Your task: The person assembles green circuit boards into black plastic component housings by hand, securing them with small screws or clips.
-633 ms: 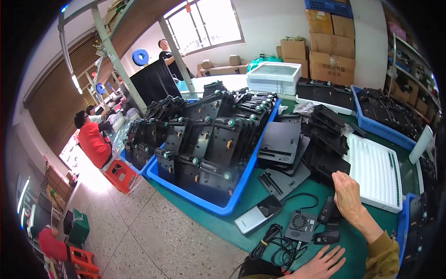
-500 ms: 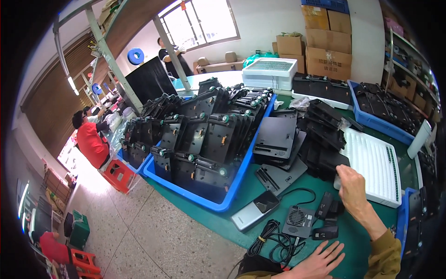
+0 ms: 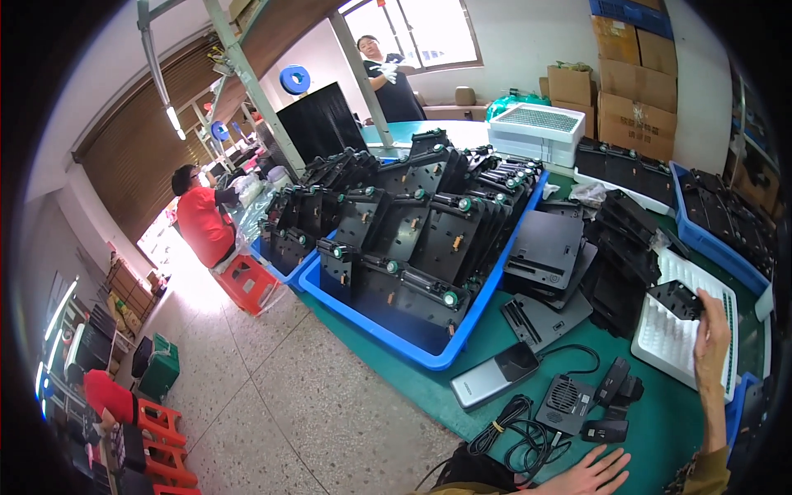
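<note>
My right hand (image 3: 711, 340) is closed on the edge of a black plastic part (image 3: 676, 299), holding it above the white ribbed tray (image 3: 646, 334). Fingers spread, my left hand (image 3: 590, 473) lies flat on the green tabletop (image 3: 660, 421). Close to it are a black device with a round grille (image 3: 568, 396), small black blocks (image 3: 612, 388) and a coiled black cable (image 3: 513, 425) with a yellow tie. A silver and black power bank (image 3: 495, 375) lies to their left. Black stacked parts (image 3: 615, 289) sit just left of the tray.
A large blue bin (image 3: 445, 360) full of black panels with green-ended rollers stands at centre. Flat dark grey panels (image 3: 540, 252) lie right of it. Another blue bin (image 3: 718, 235) is at far right. Cardboard boxes (image 3: 635, 124) are stacked behind. Other people are in the background.
My right hand has gone from beside the black stack to over the white tray, now with a black part in it. My left hand remains flat. The view has turned left.
</note>
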A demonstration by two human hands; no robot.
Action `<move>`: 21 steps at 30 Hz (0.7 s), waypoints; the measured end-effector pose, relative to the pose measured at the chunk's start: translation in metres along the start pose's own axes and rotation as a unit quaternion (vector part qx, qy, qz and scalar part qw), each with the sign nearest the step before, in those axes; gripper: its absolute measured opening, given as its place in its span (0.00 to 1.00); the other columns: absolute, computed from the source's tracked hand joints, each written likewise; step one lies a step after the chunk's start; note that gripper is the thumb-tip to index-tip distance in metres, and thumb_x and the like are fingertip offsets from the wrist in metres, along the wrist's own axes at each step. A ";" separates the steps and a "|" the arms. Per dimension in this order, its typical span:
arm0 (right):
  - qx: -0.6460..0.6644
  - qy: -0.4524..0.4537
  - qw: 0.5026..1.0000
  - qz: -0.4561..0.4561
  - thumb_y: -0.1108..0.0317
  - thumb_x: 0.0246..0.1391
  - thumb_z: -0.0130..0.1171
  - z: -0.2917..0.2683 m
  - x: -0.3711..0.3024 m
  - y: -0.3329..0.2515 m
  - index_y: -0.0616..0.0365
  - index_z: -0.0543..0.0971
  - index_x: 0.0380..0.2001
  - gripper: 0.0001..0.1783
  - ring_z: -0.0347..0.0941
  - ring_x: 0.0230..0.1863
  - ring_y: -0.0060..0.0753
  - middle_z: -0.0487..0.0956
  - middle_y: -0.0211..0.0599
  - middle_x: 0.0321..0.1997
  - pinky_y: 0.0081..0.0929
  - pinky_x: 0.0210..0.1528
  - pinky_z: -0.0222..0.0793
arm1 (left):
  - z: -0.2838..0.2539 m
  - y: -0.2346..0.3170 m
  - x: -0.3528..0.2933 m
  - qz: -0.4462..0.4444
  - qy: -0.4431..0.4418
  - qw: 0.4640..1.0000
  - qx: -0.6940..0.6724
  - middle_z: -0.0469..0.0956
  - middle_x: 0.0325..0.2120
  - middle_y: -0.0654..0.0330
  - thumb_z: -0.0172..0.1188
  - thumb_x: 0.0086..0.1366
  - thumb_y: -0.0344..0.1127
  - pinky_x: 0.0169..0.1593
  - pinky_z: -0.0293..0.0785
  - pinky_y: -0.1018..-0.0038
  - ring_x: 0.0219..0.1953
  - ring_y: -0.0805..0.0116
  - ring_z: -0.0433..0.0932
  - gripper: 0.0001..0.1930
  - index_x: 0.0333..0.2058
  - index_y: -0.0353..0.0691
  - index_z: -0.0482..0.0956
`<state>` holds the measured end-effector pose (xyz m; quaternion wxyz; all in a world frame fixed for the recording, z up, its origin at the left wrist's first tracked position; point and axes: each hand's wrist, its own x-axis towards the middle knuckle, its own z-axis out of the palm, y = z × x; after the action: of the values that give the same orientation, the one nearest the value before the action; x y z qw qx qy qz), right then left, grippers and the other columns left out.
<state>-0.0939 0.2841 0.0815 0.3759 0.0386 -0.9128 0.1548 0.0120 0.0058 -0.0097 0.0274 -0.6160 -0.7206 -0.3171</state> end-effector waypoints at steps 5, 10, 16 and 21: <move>0.094 -0.008 0.986 0.136 0.77 0.62 0.45 -0.054 0.015 0.007 0.63 0.77 0.53 0.19 0.74 0.52 0.29 0.80 0.36 0.50 0.22 0.57 0.65 | -0.003 -0.006 -0.003 -0.038 -0.033 0.999 -0.018 0.54 0.68 0.40 0.67 0.56 0.51 0.68 0.50 0.45 0.70 0.43 0.54 0.44 0.64 0.31 0.60; 0.254 -0.207 0.879 0.348 0.69 0.52 0.50 -0.088 0.013 -0.007 0.59 0.80 0.49 0.21 0.73 0.38 0.22 0.80 0.30 0.38 0.22 0.40 0.71 | -0.020 -0.015 0.002 -0.059 -0.074 0.995 0.013 0.59 0.66 0.41 0.67 0.56 0.50 0.67 0.53 0.45 0.68 0.44 0.58 0.40 0.62 0.34 0.66; 0.277 -0.363 0.784 0.420 0.73 0.45 0.52 -0.086 -0.036 0.012 0.61 0.83 0.46 0.22 0.77 0.36 0.25 0.82 0.35 0.37 0.25 0.35 0.76 | -0.017 -0.002 0.014 -0.036 -0.092 0.995 0.018 0.62 0.64 0.43 0.70 0.53 0.48 0.66 0.54 0.45 0.66 0.44 0.60 0.39 0.60 0.34 0.69; 0.274 -0.423 0.752 0.426 0.69 0.50 0.54 -0.068 -0.039 0.027 0.60 0.82 0.48 0.21 0.73 0.34 0.18 0.80 0.29 0.36 0.20 0.33 0.72 | -0.016 -0.002 0.009 -0.030 -0.108 0.993 0.040 0.60 0.65 0.41 0.63 0.60 0.49 0.62 0.58 0.44 0.64 0.43 0.62 0.38 0.63 0.33 0.64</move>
<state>-0.0246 0.3289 0.0929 -0.1796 -0.1912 -0.8193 0.5098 0.0024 0.0055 0.0060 -0.0354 -0.6232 -0.7495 -0.2207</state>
